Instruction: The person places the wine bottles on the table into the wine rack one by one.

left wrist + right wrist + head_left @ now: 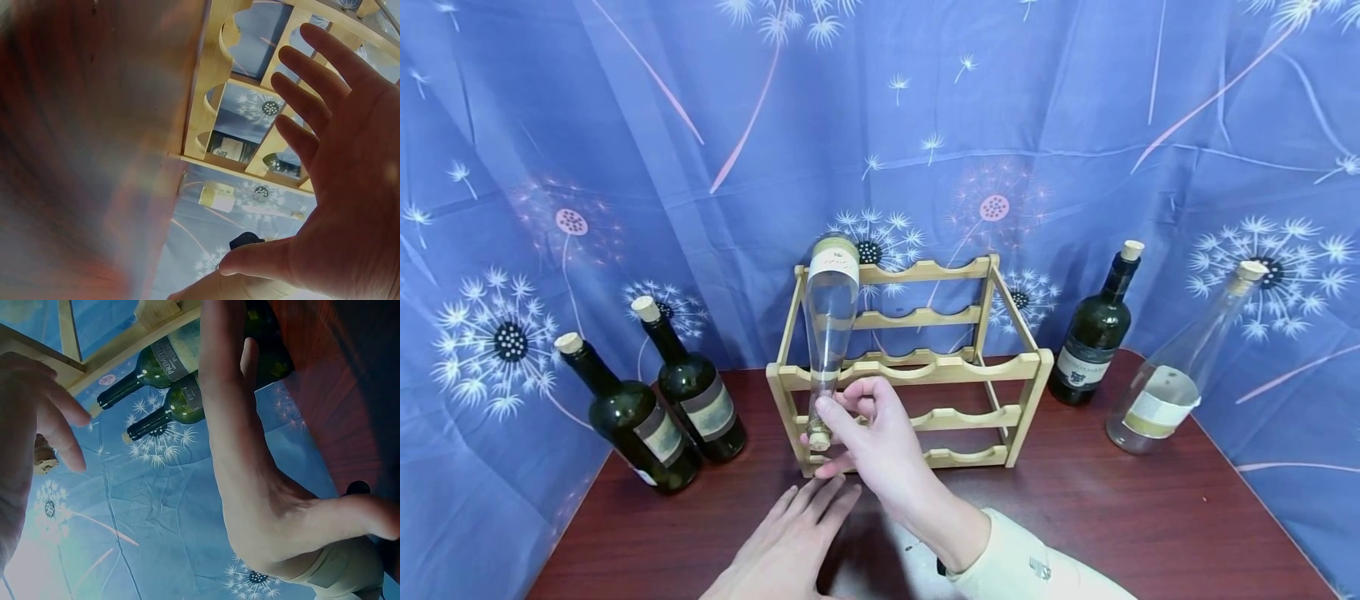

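In the head view, the right hand [868, 429] holds a clear glass bottle [829, 321] by its neck, fingers curled around it just above the cork. The bottle lies in the top row of the wooden wine rack [917, 367], at its left end, with the base pointing to the back and the corked neck toward the person. The left hand [793, 542] rests flat on the dark red counter [1112, 517] in front of the rack, its grip wide with straight fingers, holding nothing. Two dark green bottles [658, 400] stand left of the rack, and one dark bottle [1096, 329] and one clear bottle [1180, 375] stand on the right.

In the left wrist view, the left hand [350, 181] shows an open palm with spread fingers, close to the rack [206, 112].

In the right wrist view, the other hand [262, 487] lies flat, and the two green bottles [165, 387] are visible behind it. The cork [45, 457] of the held bottle shows at the left edge, beside the fingers [59, 425].
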